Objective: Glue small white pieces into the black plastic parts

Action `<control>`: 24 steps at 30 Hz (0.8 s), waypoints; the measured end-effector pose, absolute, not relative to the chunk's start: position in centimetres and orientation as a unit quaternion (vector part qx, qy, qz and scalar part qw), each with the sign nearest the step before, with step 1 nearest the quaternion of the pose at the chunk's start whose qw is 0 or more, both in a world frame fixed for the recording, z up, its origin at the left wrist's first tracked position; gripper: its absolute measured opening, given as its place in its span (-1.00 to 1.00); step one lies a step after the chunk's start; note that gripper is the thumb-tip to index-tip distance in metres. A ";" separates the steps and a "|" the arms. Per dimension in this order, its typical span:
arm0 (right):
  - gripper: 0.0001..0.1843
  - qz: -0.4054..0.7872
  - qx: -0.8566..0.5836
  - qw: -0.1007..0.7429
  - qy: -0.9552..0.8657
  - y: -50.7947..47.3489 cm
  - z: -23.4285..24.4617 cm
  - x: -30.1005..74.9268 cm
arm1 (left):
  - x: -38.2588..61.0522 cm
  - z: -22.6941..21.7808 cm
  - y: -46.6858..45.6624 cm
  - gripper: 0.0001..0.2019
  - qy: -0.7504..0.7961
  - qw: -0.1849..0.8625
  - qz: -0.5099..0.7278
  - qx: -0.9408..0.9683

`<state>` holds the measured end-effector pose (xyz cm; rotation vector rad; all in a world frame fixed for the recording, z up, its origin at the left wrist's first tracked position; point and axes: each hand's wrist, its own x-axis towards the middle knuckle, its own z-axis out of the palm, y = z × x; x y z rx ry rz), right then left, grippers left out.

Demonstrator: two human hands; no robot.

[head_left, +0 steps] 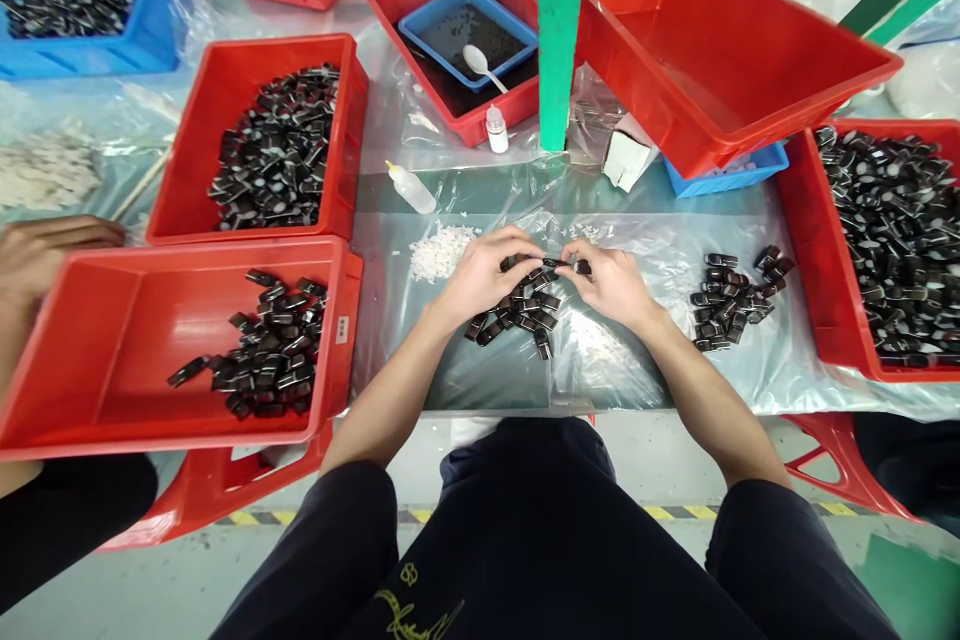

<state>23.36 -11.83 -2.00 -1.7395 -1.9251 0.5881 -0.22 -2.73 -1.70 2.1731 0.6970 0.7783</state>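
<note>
Head view: the left hand (487, 272) and right hand (613, 282) are pinching a small dark piece (555, 263) between them, fingers nearly closed at its two ends, a little in from the middle of the table's (487, 392) front edge. Another dark block (583, 267) is showing against the right hand; whether it is being held cannot be told. Fingertips are covering much of the piece, so a slackening pinch could be letting it drop among the loose heap of black pieces (541, 305) lying just below the left hand. That forearm, drifting sideways, could be scattering the white bits (442, 252) beside it. Transparent sheeting (397, 310) is wrinkling over the table and catching glare. Toward its front right corner, a second cluster (724, 300) is lying beside a full red bin (832, 320); toward the front left, another red bin (150, 320) is holding more. Behind the hands a green post (561, 40) is rising; striped tape (701, 512) is crossing the floor (637, 470).
</note>
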 end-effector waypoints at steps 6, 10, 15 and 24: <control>-0.80 0.206 -0.606 0.266 -0.721 -11.9 -2.4 23.6 | -0.3 -1.6 -2.5 -0.74 0.265 0.396 0.318 0.820; -0.76 0.257 -0.583 0.347 -0.688 -11.8 -2.2 23.3 | 0.0 -1.5 -2.9 -0.77 0.265 0.401 0.349 0.804; -0.52 0.424 -0.548 0.480 -0.537 -11.7 -1.2 21.4 | 0.9 -1.8 -3.8 -0.78 0.295 0.367 0.424 0.774; -0.34 0.767 -0.424 0.427 -0.225 -11.7 0.1 19.7 | 2.1 -1.9 -5.4 -0.83 0.272 0.367 0.399 0.795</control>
